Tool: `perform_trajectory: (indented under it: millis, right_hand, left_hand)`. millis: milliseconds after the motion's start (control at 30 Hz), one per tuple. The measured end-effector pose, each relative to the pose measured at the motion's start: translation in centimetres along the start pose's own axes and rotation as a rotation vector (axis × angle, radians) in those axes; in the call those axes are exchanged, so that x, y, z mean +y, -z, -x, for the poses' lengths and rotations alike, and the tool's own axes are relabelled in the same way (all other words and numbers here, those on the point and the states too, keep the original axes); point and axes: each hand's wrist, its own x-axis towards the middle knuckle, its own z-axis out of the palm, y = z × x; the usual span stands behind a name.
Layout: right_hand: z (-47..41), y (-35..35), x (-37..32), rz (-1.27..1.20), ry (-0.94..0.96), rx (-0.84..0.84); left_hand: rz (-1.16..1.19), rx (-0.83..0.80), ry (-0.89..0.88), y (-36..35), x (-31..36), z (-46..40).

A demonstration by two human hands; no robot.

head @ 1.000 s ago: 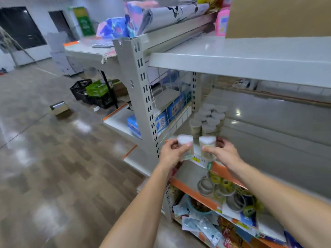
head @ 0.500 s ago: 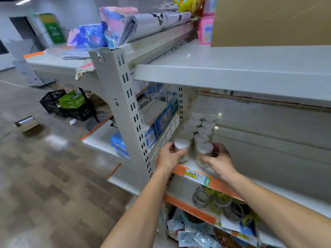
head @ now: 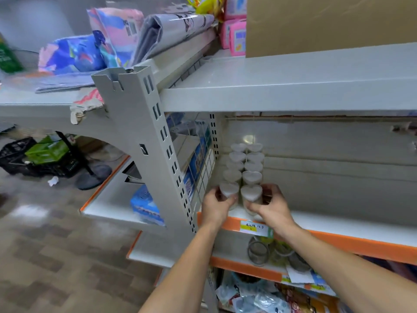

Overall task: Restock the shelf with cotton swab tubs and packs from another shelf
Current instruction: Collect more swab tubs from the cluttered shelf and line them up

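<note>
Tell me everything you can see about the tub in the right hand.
The tub is a small clear plastic container with a white, heart-shaped lid, its contents looking pale through the wall. It stands upright at the front of the shelf, just behind the orange edge strip, heading the right-hand row of matching tubs. The right hand grips its side, fingers curled round it. Beside it on the left stands a twin tub gripped by the left hand.
</note>
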Motion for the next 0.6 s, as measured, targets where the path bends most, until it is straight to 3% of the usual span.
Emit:
perform_trajectory:
  millis: [600]
  right_hand:
    - [1.0, -1.5, 0.2, -0.070, -0.037, 0.123]
  left_hand:
    - [-0.012, -0.097, -0.076, 0.7, -0.5, -0.1]
